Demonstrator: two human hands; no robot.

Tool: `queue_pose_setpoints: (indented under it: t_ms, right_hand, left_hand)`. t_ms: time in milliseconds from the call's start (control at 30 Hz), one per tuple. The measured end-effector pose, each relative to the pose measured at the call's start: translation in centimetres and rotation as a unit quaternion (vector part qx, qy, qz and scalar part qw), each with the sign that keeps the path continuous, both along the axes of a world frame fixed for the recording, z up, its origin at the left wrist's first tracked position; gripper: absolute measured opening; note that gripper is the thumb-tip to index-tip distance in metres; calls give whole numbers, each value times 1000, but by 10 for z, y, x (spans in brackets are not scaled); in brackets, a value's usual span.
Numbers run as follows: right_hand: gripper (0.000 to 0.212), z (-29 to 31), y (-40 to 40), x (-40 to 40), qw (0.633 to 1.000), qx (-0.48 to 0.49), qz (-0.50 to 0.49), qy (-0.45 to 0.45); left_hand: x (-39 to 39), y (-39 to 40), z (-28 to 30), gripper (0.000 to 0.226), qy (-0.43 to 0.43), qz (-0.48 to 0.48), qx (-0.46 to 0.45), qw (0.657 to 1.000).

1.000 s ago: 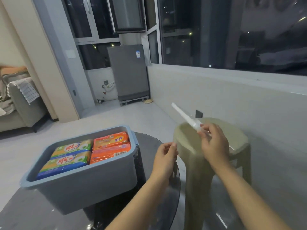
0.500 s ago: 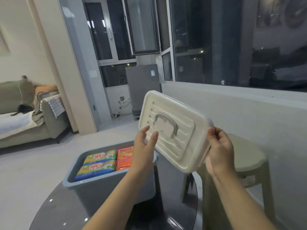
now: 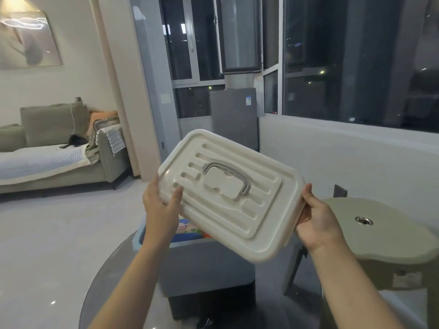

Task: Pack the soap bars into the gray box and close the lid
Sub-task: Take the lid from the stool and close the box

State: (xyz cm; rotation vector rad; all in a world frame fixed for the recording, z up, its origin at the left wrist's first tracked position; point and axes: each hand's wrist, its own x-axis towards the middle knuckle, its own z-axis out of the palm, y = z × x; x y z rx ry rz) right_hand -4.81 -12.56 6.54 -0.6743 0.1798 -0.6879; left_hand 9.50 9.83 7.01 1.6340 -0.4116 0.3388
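Cream plastic, ribbed, rectangular lid (image 3: 237, 205) with a gray folding handle now held lower and flatter than half a second ago, tipped top face toward the camera and swung over the box instead of up beside it. Gripped at both short ends: left hand (image 3: 161, 207) curled around the near-left edge, thumb pressed on the ribbed top, fingers hidden beneath; right hand (image 3: 316, 224) clamped on the right edge, thumb along the rim, fingers tucked under.

Directly below, mostly hidden by the lid, gray plastic box (image 3: 202, 264) standing on the dark glass round table (image 3: 114, 281), well apart from the lid still, uncovered. Only a sliver of the colourful wrapped soap bars (image 3: 187, 227) showing between left hand and lid, far less than before; wrapper print too blurred to read.

To the right, just beside the table, olive-green plastic stool (image 3: 384, 236) with a metal ring in its seat and a pale illegible sticker on its leg.

Farther back, gray appliance (image 3: 234, 119) with a small unreadable blue label, and a gray-green sofa (image 3: 52, 129) at left.
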Motion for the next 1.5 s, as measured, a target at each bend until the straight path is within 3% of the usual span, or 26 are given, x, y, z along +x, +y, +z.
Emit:
queue_pose_setpoints:
  t_ms: [67, 167, 300, 433, 600, 767, 900, 1000, 1200, 1500]
  right_hand:
    - [25, -4, 2, 11, 1000, 6, 16, 22]
    - [26, -8, -3, 22, 998, 3, 20, 62]
    - [29, -12, -11, 29, 991, -5, 43, 126]
    - [32, -14, -14, 34, 987, -32, 70, 144]
    - [20, -14, -7, 36, 985, -92, 117, 88]
    - [30, -17, 6, 39, 971, -204, 111, 55]
    - [31, -20, 20, 39, 911, -380, -20, 159]
    - [15, -22, 27, 41, 870, -441, -77, 208]
    - [21, -35, 21, 50, 843, -449, -48, 291]
    - [35, -52, 12, 56, 863, -398, 15, 312]
  left_hand:
    - [7, 8, -3, 66, 26, 24, 4, 999]
    - [18, 22, -6, 64, 64, 69, -14, 996]
    - [32, 44, -7, 36, 172, 17, -77, 982]
    - [35, 55, -8, 31, 233, 5, -58, 971]
    - [35, 55, -12, 34, 244, 54, -77, 965]
    - [34, 55, -15, 39, 217, 107, -114, 964]
    - [36, 59, -21, 49, 165, 145, -39, 975]
    - [40, 61, -27, 46, 148, 162, 14, 975]
    - [39, 59, -40, 23, 181, 107, 50, 976]
    - [34, 58, -42, 11, 201, 78, 67, 974]
